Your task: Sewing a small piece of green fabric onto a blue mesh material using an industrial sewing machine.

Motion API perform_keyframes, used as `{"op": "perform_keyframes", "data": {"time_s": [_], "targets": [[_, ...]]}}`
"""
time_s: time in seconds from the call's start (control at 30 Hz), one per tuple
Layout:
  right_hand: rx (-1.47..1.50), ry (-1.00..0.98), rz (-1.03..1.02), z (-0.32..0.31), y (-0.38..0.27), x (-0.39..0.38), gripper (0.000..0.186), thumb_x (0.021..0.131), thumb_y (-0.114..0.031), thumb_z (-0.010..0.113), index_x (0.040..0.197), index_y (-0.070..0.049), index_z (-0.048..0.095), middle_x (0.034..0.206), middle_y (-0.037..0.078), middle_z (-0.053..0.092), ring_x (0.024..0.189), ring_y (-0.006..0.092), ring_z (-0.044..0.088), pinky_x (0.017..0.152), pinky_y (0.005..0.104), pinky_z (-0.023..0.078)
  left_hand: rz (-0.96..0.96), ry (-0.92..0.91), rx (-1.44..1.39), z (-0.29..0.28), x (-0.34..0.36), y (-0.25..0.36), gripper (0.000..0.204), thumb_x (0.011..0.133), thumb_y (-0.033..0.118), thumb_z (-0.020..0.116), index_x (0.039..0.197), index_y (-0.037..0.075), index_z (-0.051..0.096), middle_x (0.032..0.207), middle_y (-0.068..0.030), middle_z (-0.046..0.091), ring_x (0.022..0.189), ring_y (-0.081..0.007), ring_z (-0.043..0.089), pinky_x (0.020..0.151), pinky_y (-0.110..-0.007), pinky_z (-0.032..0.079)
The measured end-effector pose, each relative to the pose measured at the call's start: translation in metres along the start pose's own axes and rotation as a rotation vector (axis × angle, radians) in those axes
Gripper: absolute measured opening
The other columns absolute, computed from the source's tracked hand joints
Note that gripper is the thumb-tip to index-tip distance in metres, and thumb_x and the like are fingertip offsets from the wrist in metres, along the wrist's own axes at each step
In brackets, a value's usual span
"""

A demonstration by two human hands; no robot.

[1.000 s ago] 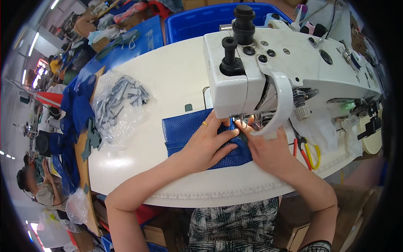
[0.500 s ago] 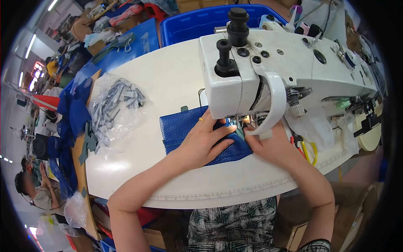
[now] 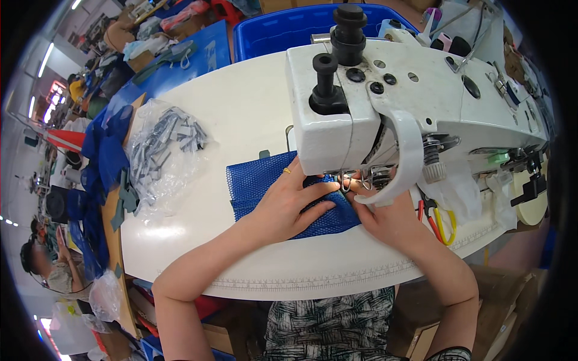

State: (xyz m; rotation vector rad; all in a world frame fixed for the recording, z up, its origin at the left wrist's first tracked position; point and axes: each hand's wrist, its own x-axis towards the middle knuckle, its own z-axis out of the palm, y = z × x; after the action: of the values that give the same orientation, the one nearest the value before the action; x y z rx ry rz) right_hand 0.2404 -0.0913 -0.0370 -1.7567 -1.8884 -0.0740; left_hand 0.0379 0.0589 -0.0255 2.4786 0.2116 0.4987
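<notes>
Blue mesh fabric (image 3: 247,183) lies on the white sewing table, with one side under the presser foot (image 3: 345,182) of a white sewing machine (image 3: 325,141). My left hand (image 3: 286,201) rests on the fabric, fingers stretched out and thumb apart, its index fingertip beside the foot. A yellow ring is on one of its fingers. Close to the needle area, my right hand (image 3: 385,219) has its thumb and fingers closed at the fabric's right edge. The machine's curved white lever (image 3: 409,162) hides part of that hand.
Red-and-yellow-handled scissors (image 3: 438,221) lie right of my right hand. A clear plastic bag (image 3: 165,186) with many grey strips sits on the left. Behind the table stands a blue bin (image 3: 265,36). A person (image 3: 51,265) is at the far left.
The view has shifted slightly, showing more of the scissors. Both hands stay at the presser foot. A pale green strip visible there earlier is now mostly hidden.
</notes>
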Motion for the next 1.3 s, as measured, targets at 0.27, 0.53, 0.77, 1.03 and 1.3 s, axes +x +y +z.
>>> {"op": "perform_keyframes", "data": {"time_s": [0.27,0.53,0.77,1.03,1.3], "targets": [[0.098,0.014,0.042,0.007,0.005,-0.001,0.012,0.086,-0.019,0.075,0.085,-0.007,0.073,0.085,0.014,0.069,0.097,0.0387,0.061,0.089,0.0521,0.047,-0.038,0.010,-0.018,0.001,0.000,-0.004,0.032,0.092,0.019,0.079,0.118,0.003,0.074,0.129,-0.0218,0.058,0.120,-0.0424,0.058,0.101,-0.048,0.051],[0.116,-0.030,0.082,0.003,0.003,0.001,0.017,0.082,-0.013,0.075,0.098,-0.010,0.078,0.106,0.014,0.069,0.109,0.0373,0.060,0.096,0.0512,0.047,-0.078,-0.011,-0.016,0.001,-0.001,-0.004,0.032,0.093,0.020,0.078,0.121,0.005,0.073,0.130,-0.0232,0.061,0.119,-0.0438,0.058,0.099,-0.048,0.050],[0.049,-0.056,0.015,-0.003,0.008,0.002,0.034,0.096,-0.017,0.072,0.131,-0.013,0.074,0.102,0.013,0.077,0.090,0.0319,0.075,0.082,0.0438,0.059,-0.102,-0.016,-0.005,0.002,-0.004,-0.003,0.033,0.093,0.020,0.078,0.123,0.005,0.073,0.128,-0.0223,0.062,0.114,-0.0422,0.059,0.097,-0.047,0.050],[0.078,-0.073,0.042,0.000,0.008,0.001,0.031,0.087,-0.013,0.072,0.117,-0.014,0.077,0.109,0.011,0.074,0.105,0.0324,0.068,0.095,0.0467,0.052,-0.086,0.007,0.008,0.002,-0.002,-0.002,0.031,0.092,0.018,0.079,0.120,0.003,0.074,0.128,-0.0212,0.058,0.114,-0.0416,0.058,0.095,-0.046,0.051],[0.101,-0.064,0.071,0.000,0.005,0.002,0.023,0.078,-0.011,0.074,0.100,-0.015,0.080,0.111,0.009,0.071,0.113,0.0327,0.061,0.103,0.0495,0.045,-0.088,0.001,0.017,0.004,-0.004,-0.005,0.030,0.092,0.018,0.080,0.118,0.003,0.075,0.129,-0.0216,0.058,0.114,-0.0420,0.058,0.096,-0.046,0.051]]}}
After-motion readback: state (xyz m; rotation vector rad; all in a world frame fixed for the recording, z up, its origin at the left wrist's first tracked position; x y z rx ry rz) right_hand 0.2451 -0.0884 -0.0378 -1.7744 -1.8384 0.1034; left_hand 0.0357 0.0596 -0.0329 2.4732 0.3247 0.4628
